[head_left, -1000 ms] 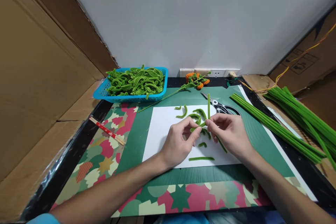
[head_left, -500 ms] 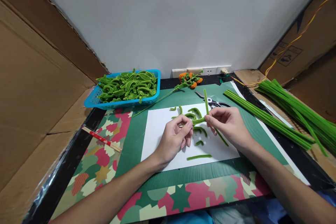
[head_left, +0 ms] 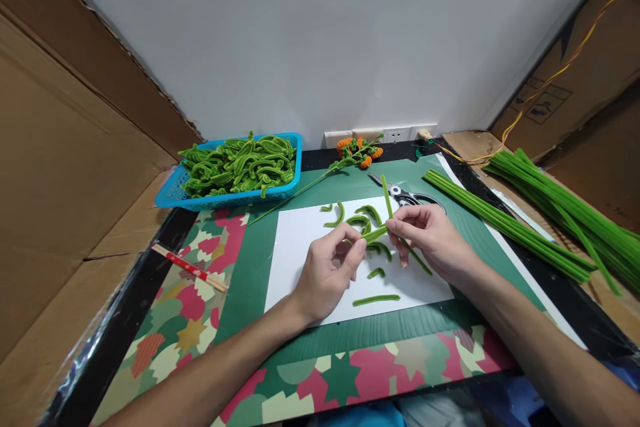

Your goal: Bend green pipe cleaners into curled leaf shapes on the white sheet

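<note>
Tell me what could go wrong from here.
The right hand appears close to the scissors and might knock them. Loose green pieces lie on the white paper near the left hand, which could brush them aside. The green strip in the right hand is only pinched, so it might slip.

Your green stem point(head_left: 387, 197) at centre looks fuzzy and matt, above smooth white paper point(head_left: 295, 247). Left of centre, a blue plastic basket point(head_left: 170, 193) has a slight gloss; far left, matt brown cardboard point(head_left: 75, 133).
</note>
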A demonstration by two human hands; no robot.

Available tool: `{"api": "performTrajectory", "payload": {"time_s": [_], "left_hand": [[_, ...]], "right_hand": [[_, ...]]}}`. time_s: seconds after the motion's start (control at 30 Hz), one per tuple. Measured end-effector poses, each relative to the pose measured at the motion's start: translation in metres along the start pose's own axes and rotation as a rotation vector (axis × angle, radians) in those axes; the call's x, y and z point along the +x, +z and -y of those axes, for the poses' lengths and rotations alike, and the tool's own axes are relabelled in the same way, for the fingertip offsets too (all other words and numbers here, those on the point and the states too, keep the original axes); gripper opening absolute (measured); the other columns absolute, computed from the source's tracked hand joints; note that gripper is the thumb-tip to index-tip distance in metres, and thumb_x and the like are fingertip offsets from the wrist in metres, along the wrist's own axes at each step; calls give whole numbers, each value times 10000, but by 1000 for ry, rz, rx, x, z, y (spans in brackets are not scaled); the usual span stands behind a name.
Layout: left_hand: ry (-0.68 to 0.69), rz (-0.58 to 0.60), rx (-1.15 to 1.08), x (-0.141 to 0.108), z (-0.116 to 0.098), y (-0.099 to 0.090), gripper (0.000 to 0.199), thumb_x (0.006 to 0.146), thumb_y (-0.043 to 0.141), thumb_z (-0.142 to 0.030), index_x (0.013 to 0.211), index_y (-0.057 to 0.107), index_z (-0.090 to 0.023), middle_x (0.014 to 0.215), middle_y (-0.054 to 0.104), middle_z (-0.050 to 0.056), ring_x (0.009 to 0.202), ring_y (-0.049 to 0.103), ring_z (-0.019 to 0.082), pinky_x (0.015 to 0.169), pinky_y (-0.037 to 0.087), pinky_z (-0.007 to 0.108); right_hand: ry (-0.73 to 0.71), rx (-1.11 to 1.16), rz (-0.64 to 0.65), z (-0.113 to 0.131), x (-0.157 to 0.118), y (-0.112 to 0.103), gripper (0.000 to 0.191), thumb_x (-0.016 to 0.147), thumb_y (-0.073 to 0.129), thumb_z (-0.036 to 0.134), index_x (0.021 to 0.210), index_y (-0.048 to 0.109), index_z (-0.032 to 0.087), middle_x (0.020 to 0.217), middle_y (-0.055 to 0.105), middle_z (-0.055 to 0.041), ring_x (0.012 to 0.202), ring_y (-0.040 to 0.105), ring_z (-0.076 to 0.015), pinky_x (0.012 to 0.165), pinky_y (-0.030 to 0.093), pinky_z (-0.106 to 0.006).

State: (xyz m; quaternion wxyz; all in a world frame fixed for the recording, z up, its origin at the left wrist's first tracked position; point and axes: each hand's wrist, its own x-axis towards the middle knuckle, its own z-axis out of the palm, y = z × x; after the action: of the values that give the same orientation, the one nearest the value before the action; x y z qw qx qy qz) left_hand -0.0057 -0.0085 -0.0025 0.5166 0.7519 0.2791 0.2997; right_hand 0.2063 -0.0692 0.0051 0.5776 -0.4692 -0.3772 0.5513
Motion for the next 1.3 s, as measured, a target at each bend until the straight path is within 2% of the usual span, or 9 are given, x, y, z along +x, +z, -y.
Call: {"api": "performTrajectory", "payload": {"time_s": [0.1,0.33,0.47,0.6,0.77,0.87,0.93,1.1,1.3], "left_hand": [[-103,13,-161,0,-2,2,266,1096,579,-445,996,575,-200,760,616,-32,487,530,75,479,408,212],[345,-97,-22,-7,2,4,115,1094,581,-261,1037,656,-196,959,628,28,622,606,83,577,506,237],[118,-180,-163,-3,-1,4,161,1095,605,-342,1020,628,-202,854,606,-18,550,591,66,476,442,190],[-101,-138,-319,5,-3,4,308,1056,641,-497,991,584,-201,874,617,-24,496,581,62,379,358,164],[-216,65,-382,6,-3,3,410,1042,606,-596,1093,641,-190,921,654,18,569,626,90,411,381,170],[-203,220,-375,3,-4,3,437,1035,624,-596,1069,673,-163,870,676,33,574,627,96,474,428,189],[-198,250,-362,0,-6,4,400,1001,704,-556,1018,673,-158,826,666,16,564,617,90,512,462,198],[-221,112,-372,1,-4,5,407,993,729,-541,883,642,-158,699,650,-16,464,571,69,442,432,179],[-216,-114,-451,13,3,2,485,965,720,-620,875,638,-151,733,708,11,373,562,82,315,349,184]], "right_hand": [[-1,-6,13,0,0,-1,408,744,961,473,692,717,150,601,652,9,428,550,-94,385,516,-218],[173,162,146,1,-3,8,409,770,938,469,680,685,160,605,623,35,391,446,-61,318,448,-198],[14,32,136,2,-3,7,352,841,893,475,744,724,181,671,667,14,523,581,-105,466,511,-221],[-125,-136,49,3,-1,1,344,853,893,470,721,749,186,654,638,20,602,568,-109,597,500,-238],[-92,-2,17,3,-2,2,321,838,901,484,827,788,183,690,680,0,553,597,-124,532,536,-261],[-110,56,-55,5,-3,4,310,802,930,457,847,793,183,731,721,-25,603,658,-151,513,573,-259],[-142,68,-98,5,-3,4,286,801,935,428,851,800,181,732,722,-28,634,680,-162,504,582,-251],[-164,74,-103,3,-1,2,256,806,937,392,855,808,176,732,715,-19,599,657,-144,469,541,-232],[-89,-122,39,1,-2,3,332,807,925,461,791,807,152,702,731,-39,509,566,-108,471,472,-240]]}}
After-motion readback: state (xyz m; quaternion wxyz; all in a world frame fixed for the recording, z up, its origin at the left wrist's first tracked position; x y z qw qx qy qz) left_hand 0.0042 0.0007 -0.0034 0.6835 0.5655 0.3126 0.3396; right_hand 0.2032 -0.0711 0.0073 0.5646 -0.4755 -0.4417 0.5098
